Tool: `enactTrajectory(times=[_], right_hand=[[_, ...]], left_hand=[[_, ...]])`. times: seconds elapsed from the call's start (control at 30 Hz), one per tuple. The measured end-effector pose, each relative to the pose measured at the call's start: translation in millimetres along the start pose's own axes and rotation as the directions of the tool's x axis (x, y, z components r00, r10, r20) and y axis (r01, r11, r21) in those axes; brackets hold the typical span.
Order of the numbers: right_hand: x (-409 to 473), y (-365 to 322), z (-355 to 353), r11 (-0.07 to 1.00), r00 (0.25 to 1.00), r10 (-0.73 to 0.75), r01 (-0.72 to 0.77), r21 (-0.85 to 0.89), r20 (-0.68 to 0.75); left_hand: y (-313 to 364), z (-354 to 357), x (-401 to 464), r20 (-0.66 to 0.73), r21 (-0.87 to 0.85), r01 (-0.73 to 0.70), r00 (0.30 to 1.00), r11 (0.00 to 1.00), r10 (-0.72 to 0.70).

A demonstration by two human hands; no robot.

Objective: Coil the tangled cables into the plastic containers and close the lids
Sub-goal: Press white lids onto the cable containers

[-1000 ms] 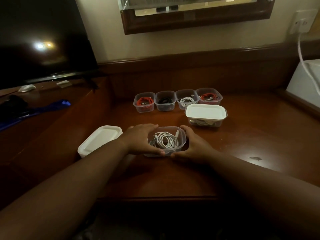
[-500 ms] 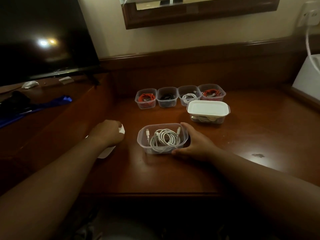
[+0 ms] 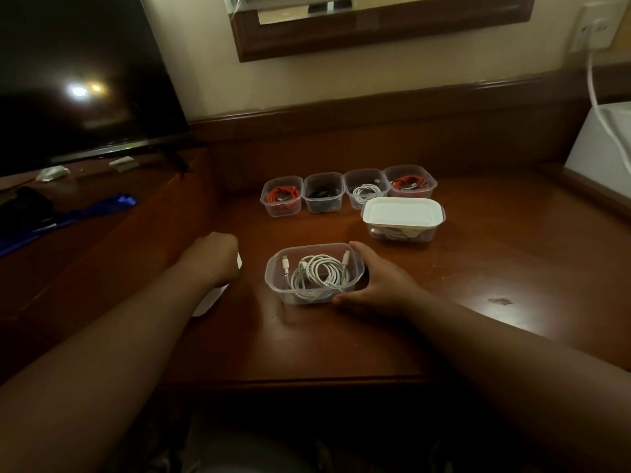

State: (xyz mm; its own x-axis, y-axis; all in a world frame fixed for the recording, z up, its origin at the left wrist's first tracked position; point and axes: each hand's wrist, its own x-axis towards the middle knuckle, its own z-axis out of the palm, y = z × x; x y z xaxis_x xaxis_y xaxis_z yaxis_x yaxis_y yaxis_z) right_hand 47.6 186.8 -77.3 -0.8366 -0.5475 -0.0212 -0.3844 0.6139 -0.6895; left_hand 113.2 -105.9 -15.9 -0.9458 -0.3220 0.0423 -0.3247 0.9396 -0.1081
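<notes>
My right hand (image 3: 377, 283) cupped the right end of the open tub (image 3: 314, 273), thumb at its near corner and fingers curled round the far corner, holding it on the desk (image 3: 478, 268). Inside it lay a white cable (image 3: 317, 274), coiled, with both plugs pointing toward the back. My left hand (image 3: 213, 256) was well to the left of the tub, fingers curled over the edge of the white lid (image 3: 208, 300); most of the lid sat under my wrist, so I could not tell how firm the hold was. Behind and to the right stood a closed tub (image 3: 403, 218) with its white lid on. Further back 4 small open tubs sat in a row, holding a red cable (image 3: 281, 194), a black cable (image 3: 322, 192), a white one (image 3: 365, 191) and another red one (image 3: 408, 182).
</notes>
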Motion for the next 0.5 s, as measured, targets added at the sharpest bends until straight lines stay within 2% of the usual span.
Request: enactTrajectory(times=[0.1,0.17,0.23,0.33,0.5], right_hand=[[0,0,0,1.0,1.0,-0.001,0.001,-0.012,-0.004],[1,0,0,1.0,1.0,-0.003,0.003,-0.009,-0.005],[1,1,-1,1.0,1.0,-0.006,0.006,0.003,0.003],[0,1,-1,1.0,1.0,-0.023,0.023,0.011,0.007],[-3,-2,-1,0.994,0.998,-0.065,0.065,0.09,-0.001]], left_hand=[[22,-16,-15,-0.174,-0.164,-0.095,0.982,0.982,0.065],[45,-23,-30,-0.281,-0.264,-0.252,0.944,0.931,0.175],[64,-22,-42,-0.337,-0.272,-0.425,0.882,0.863,0.329],[82,-13,-51,-0.349,-0.258,-0.576,0.804,0.776,0.481],[95,-4,-41,-0.274,-0.237,-0.662,0.747,0.711,0.605]])
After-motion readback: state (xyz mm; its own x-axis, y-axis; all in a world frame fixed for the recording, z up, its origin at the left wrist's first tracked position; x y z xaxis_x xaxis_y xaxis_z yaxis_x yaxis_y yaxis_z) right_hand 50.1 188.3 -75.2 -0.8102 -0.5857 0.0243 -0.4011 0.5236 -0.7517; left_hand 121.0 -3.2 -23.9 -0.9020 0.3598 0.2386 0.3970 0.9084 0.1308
